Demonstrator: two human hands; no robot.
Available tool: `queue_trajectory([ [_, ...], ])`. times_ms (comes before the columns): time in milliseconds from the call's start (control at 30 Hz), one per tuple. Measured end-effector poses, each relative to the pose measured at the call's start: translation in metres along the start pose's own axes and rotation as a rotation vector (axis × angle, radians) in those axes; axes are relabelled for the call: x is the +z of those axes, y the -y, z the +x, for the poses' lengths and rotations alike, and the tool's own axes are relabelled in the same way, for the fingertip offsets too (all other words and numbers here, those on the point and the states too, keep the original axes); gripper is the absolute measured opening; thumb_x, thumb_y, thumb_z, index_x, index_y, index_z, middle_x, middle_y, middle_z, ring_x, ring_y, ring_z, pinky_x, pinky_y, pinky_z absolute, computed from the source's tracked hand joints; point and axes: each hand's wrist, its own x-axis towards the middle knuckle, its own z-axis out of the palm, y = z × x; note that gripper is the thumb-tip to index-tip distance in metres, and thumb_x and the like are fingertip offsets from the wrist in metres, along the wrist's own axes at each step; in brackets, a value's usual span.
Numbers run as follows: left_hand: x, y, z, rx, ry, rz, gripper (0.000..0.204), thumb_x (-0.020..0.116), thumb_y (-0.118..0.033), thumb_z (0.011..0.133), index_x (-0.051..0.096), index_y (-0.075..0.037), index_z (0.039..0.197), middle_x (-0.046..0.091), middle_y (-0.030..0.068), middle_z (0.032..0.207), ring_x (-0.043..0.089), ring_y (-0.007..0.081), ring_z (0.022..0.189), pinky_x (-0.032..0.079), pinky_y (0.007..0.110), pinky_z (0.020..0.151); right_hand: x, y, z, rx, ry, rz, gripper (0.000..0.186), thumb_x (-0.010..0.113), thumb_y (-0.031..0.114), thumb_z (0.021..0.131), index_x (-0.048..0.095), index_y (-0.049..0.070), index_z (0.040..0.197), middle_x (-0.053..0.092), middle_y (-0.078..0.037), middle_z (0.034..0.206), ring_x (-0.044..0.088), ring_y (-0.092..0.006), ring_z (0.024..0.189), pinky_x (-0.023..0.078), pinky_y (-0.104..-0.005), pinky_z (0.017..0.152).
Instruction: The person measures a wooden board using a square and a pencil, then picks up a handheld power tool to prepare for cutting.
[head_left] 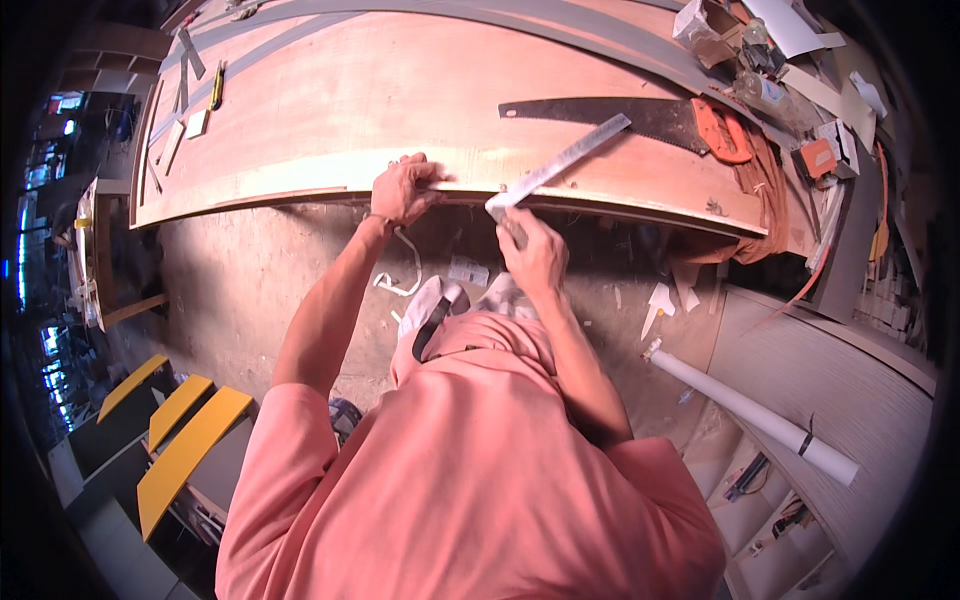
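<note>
A wide pale wooden panel [330, 110] lies across the workbench, its near edge in front of me. My left hand [403, 190] rests at that edge with its fingers curled in; what they hold, if anything, is blurred. A dark band circles the left wrist. Just to the right, my right hand [533, 252] is closed around the stock of a try square [572, 160]. The metal blade slants over the panel toward the far right, and the square's corner sits at the panel's edge. Beyond the blade lies a handsaw [610, 115] with an orange handle.
A yellow utility knife [217, 88] and small wood offcuts [196, 124] lie at the panel's left end. Clutter with a clear plastic bottle [762, 90] fills the far right. A white roll [755, 415] leans at the lower right; yellow-edged boards [190, 460] stand at the lower left.
</note>
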Motion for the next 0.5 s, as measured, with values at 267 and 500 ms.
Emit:
queue_trajectory([
  [267,0.004,0.008,-0.003,0.015,-0.022,-0.016,0.027,0.086,-0.023,0.073,0.076,-0.018,0.099,0.067,0.0012,0.091,0.067,0.0276,0.095,0.051,0.042,0.087,0.016,0.010,0.001,-0.029,0.016,-0.001,0.030,0.078,0.023,0.089,0.075,0.014,0.117,0.076,-0.015,0.097,0.073,-0.0407,0.086,0.058,-0.0494,0.073],
  [500,0.005,0.002,-0.002,0.000,-0.012,-0.040,0.026,0.087,-0.025,0.074,0.076,-0.018,0.096,0.067,0.0015,0.093,0.066,0.0299,0.094,0.052,0.043,0.085,0.012,0.017,-0.014,0.008,0.064,0.001,0.028,0.078,0.021,0.089,0.074,0.011,0.115,0.077,-0.016,0.105,0.073,-0.0409,0.092,0.059,-0.0466,0.076],
])
